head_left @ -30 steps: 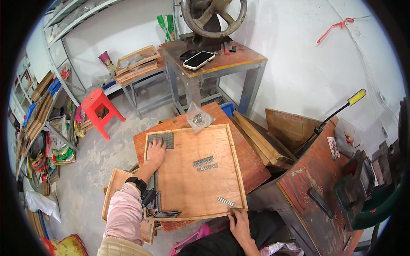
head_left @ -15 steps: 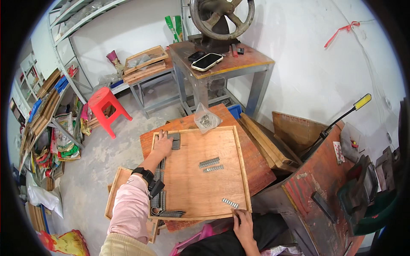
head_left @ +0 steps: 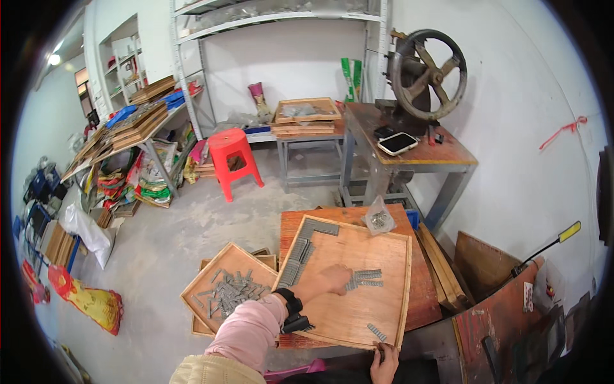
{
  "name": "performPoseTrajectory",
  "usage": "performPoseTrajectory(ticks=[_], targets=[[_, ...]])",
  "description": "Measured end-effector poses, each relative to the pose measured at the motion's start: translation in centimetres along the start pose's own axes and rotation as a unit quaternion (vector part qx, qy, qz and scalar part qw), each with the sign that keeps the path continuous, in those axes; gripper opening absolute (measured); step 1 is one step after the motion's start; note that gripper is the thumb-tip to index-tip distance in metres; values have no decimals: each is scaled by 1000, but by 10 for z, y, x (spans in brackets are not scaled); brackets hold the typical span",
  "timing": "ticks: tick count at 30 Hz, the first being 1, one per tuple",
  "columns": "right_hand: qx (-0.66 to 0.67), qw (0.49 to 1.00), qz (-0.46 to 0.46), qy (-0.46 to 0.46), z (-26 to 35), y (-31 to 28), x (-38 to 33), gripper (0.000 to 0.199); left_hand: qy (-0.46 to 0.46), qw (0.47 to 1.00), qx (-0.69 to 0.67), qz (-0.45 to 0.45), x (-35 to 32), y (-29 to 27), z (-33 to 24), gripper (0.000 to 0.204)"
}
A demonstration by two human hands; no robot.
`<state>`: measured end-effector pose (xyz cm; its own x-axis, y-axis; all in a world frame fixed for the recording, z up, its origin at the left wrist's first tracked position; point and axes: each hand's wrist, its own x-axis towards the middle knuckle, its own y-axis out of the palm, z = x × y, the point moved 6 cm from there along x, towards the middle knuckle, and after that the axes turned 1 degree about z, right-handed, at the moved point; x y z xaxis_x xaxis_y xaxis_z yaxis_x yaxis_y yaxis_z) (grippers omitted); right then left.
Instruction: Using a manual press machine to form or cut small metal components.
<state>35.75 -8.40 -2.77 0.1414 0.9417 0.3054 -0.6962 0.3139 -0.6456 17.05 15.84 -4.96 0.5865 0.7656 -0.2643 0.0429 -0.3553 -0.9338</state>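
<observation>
At left, a smaller wooden tray (head_left: 187, 298) holds a jumbled heap of loose grey pieces (head_left: 238, 294), none of them set in order. Next, the large wooden tray (head_left: 384, 249) lies on the reddish table (head_left: 422, 313); a close-packed band of grey pieces (head_left: 299, 257) lines its left side and turns the upper corner. The forearm hides the band's lower end. The left hand (head_left: 337, 280), fingers bent, reaches the near ends of two grey strips (head_left: 369, 274) mid-tray — whether it grips them cannot be told. A clear bag (head_left: 378, 221) sits at the far rim. One lone strip (head_left: 377, 332) lies near the lower right corner, and the right hand (head_left: 384, 365), loosely curled, is at the rim there; its hold cannot be confirmed. Judged by coverage, the work is at an early stage — most of the large tray's floor remains unfilled.
</observation>
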Motion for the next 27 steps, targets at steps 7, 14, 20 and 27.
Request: performPoseTrajectory(ticks=[7,14,20,27], targets=[[24,1000,18,-5,2,-6,-11,20,-30,999,-16,-35,-24,12,-31,52],[-3,994,-54,98,-15,-32,-23,27,-52,997,38,-48,-26,21,-42,40],[-13,992,-45,113,-17,-34,-33,27,-98,995,19,-28,-24,27,-44,36],[-20,996,-53,76,-9,-34,-35,25,-73,995,44,-54,-35,11,-55,25]])
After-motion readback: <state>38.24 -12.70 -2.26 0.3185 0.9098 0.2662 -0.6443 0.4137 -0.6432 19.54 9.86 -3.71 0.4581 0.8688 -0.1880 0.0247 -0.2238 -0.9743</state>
